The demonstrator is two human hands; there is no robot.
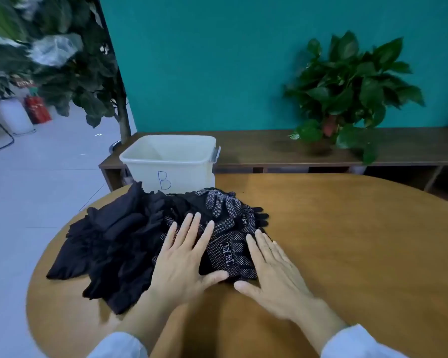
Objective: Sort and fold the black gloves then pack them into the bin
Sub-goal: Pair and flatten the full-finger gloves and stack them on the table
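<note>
My left hand (184, 257) and right hand (272, 272) lie flat, fingers straight and spread, on the near end of a black knit glove with white grip dots (228, 250). It lies between my thumbs; its long axis runs away from me, fingers pointing far. Left of my fingers sprawls the heap of plain black gloves (109, 236). Beyond my fingertips stands the white plastic bin marked B (168, 161), with nothing visible inside.

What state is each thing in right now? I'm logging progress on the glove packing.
bin: open, looks empty.
glove pile: loose heap, unsorted, on the table.
dotted glove: flat on the pile's right side, under both hands.
left hand: open, pressing.
right hand: open, pressing.
</note>
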